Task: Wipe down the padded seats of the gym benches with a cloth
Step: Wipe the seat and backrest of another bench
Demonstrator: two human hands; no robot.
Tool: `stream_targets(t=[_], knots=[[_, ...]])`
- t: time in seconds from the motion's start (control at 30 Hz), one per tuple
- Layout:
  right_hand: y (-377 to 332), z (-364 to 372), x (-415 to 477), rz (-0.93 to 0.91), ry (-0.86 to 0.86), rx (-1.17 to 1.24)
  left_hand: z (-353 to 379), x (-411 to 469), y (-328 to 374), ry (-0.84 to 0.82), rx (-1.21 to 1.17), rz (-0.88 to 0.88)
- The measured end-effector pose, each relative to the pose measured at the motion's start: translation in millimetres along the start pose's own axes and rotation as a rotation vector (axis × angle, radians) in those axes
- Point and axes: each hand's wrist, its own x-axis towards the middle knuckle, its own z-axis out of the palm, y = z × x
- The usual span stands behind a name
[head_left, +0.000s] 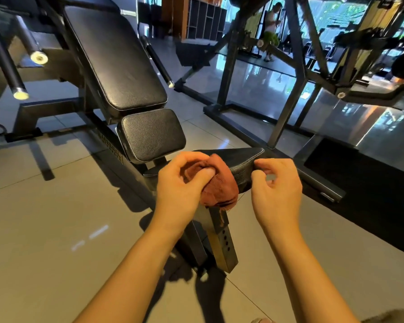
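From the head camera, the left hand (182,180) has its fingers curled tight round a bunched rust-brown cloth (222,185), holding it against the near end of the black front pad (240,159) of the bench (222,243). The right hand (276,183) sits just beside that pad's right edge with its fingers curled; I cannot tell whether it pinches the padding or only touches it. Beyond lie the square seat pad (149,134) and the tilted backrest (112,59). A person (272,26) stands far off across the glossy tiled floor (56,206).
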Motion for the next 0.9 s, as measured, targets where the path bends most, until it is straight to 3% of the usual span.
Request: stream_targets(t=[0.1,0.17,0.23,0.4,0.57,0.63,0.77,0.9], knots=[[-9.6,-12.0,-0.5,-0.107,-0.199,0.032,-5.4,14.1,4.5,0.028,-0.169,-0.108],[-11.3,-16.8,-1.9,-0.111,-0.35,-0.077,-7.0,21.1,3.6,0.065,-0.276,-0.198],[-11.3,-15.8,-4.2,-0.141,-0.371,-0.223,-6.6,24.4,1.3,0.071,-0.304,-0.236],[-12.6,-6.8,-4.4,-0.198,-0.304,-0.307,-16.8,27.8,3.2,-0.062,-0.098,-0.18],[-13.2,-2.8,-2.3,-0.218,-0.305,-0.315,-29.4,34.5,17.6,-0.369,0.408,-0.013],[-13.0,-5.1,0.4,-0.201,-0.32,-0.272,-25.1,34.5,20.8,-0.358,0.512,0.055],[-11.6,-10.9,8.5,-0.043,-0.369,-0.027,-18.2,28.8,13.4,-0.376,0.491,0.076],[-9.5,-7.7,10.1,-0.011,-0.331,0.076,-26.7,22.0,-8.8,-0.269,0.559,0.033]])
